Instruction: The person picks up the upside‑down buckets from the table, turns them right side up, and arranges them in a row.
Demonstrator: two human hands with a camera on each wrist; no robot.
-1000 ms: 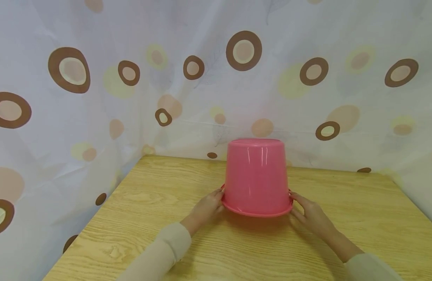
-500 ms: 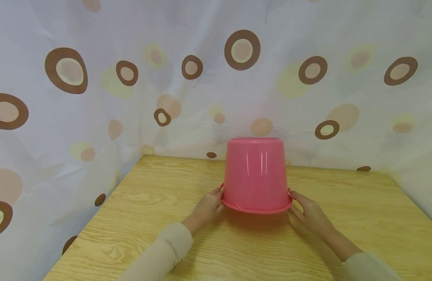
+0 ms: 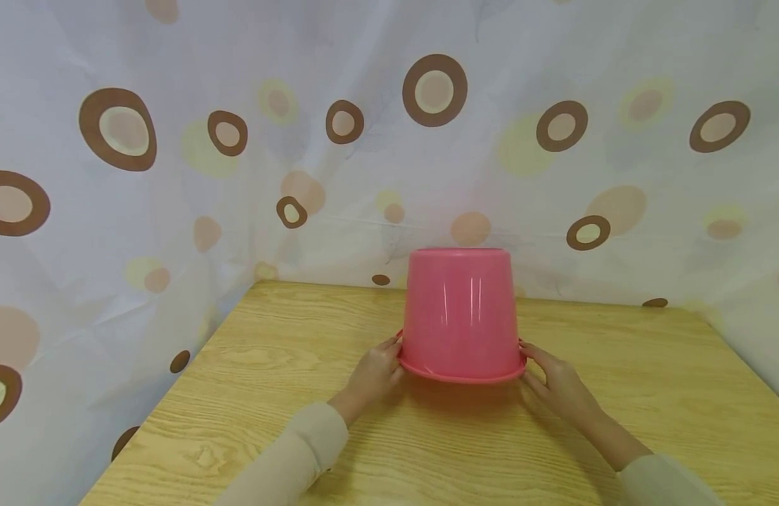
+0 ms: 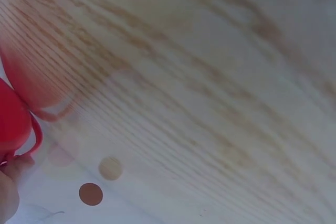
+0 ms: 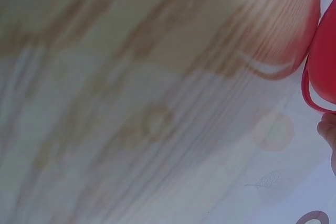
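Note:
A glossy pink bucket (image 3: 460, 316) stands upside down toward the back of the wooden table (image 3: 288, 393), its wide rim low and its base up. On its left side, my left hand (image 3: 372, 372) grips the rim, with the fingers partly hidden by the bucket. My right hand (image 3: 563, 390) holds the rim on the other side, fingertips at the edge. A thin handle (image 4: 38, 135) curves out beside the bucket in the left wrist view; in the right wrist view the handle (image 5: 307, 90) shows too. Whether the whole rim touches the tabletop, I cannot tell. The bucket's inside is hidden.
A pale patterned cloth (image 3: 339, 56) with brown rings hangs behind the table and along its left and right sides. The table's back edge lies close behind the bucket. The tabletop is glossy and mirrors the bucket in both wrist views.
The bucket's near rim has risen slightly and its top face shows less, as if it tilts a little. Both hands keep their hold on the rim. The head view has shifted slightly.

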